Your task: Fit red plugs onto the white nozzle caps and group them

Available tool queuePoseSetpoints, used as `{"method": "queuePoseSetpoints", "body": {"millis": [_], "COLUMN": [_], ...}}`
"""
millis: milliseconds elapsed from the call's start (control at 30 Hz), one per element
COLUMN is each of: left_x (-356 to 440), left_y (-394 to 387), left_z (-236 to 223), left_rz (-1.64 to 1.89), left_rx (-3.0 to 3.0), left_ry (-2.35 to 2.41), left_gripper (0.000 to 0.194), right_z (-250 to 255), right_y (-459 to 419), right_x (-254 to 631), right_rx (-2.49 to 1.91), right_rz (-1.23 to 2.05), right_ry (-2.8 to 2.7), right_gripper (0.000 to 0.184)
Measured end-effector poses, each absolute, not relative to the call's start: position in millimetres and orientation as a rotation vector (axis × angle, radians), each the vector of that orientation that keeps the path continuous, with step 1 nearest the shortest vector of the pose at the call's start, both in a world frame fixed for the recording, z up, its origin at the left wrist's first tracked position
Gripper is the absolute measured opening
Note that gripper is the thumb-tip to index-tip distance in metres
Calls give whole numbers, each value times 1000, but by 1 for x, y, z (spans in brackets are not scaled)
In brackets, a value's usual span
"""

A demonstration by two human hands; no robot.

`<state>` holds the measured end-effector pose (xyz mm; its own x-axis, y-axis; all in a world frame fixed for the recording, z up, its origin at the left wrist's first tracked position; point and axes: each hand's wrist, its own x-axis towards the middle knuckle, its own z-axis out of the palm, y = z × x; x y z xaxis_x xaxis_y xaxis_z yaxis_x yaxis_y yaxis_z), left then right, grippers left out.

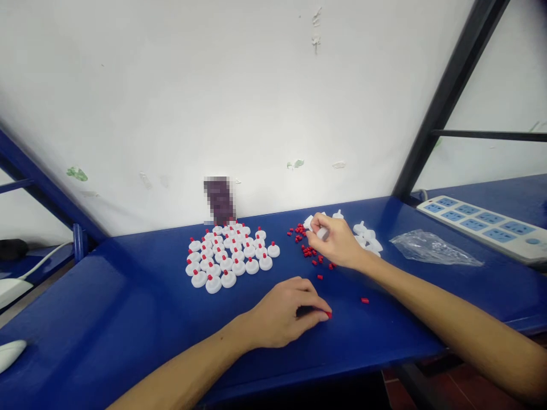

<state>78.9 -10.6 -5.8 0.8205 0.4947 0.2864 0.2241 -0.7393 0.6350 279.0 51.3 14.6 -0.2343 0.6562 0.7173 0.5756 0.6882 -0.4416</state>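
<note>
Near the front of the blue table, my left hand pinches a small red cap between thumb and fingertips. Farther back, my right hand is closed around a white plastic nozzle cap, partly hidden by the fingers. Under and beside that hand lie several loose red caps. More white nozzle caps without red tips are heaped behind and right of it. To the left, a close group of white nozzle caps with red tips stands upright. One red cap lies alone between my forearms.
A clear plastic bag lies flat at the right, beside a long white power strip. A blurred dark object leans on the wall. At the left edge is a white mouse-like object. Metal posts rise at both sides.
</note>
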Motion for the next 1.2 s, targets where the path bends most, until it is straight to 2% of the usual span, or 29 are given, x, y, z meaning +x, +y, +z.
{"method": "queuePoseSetpoints", "body": {"millis": [233,367,533,900,1100,1200], "left_x": [73,70,70,71,67,63], "left_y": [4,13,12,1,4,5], "left_z": [-9,-12,-12,-11,-11,-8], "left_rz": [866,1005,1059,1141,1197,1065], "left_rx": [1870,1714,1796,1960,1780,1974], "left_ry": [864,924,916,860,831,883], "left_gripper": [18,19,18,10,11,20], "right_z": [8,5,3,-4,4,10], "right_y": [40,36,29,22,13,10], "right_x": [275,272,267,255,250,249], "right_rx": [-727,-520,-467,-460,-645,-675], "right_rz": [-32,210,530,410,848,884], "right_ry": [-1930,-2042,-2165,-2156,-1993,-1994], "right_gripper": [34,28,27,36,43,43]}}
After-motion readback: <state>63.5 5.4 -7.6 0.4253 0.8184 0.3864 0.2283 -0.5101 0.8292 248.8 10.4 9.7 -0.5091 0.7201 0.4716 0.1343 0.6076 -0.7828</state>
